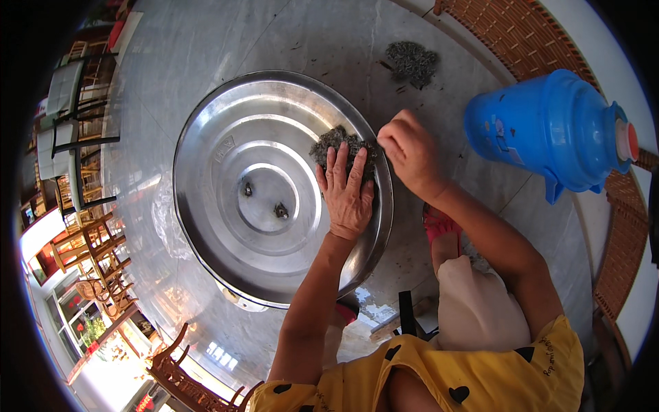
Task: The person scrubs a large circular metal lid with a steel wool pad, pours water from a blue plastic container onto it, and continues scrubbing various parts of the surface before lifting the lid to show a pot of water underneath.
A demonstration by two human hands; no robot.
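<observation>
A large round steel lid [273, 257] lies with its inner face up before me, ringed by concentric ridges, two small fittings near its middle. My left hand [346, 188] rests flat, fingers spread, on a dark grey, speckled clump [329, 141] at the lid's right side. The clump looks loose and grainy or fibrous; my palm and fingers hide part of it. Just beyond the right rim is my right hand [406, 149], its fingers curled together. Whether anything small is between those fingertips cannot be seen.
A similar dark pile [412, 64] lies on the grey floor [329, 31], with scattered bits around it. To the right stands a blue plastic jug [530, 129] with an orange-red cap, near woven panels [515, 31]. Chairs [77, 149] line the left; clear plastic [170, 221] lies beside the lid.
</observation>
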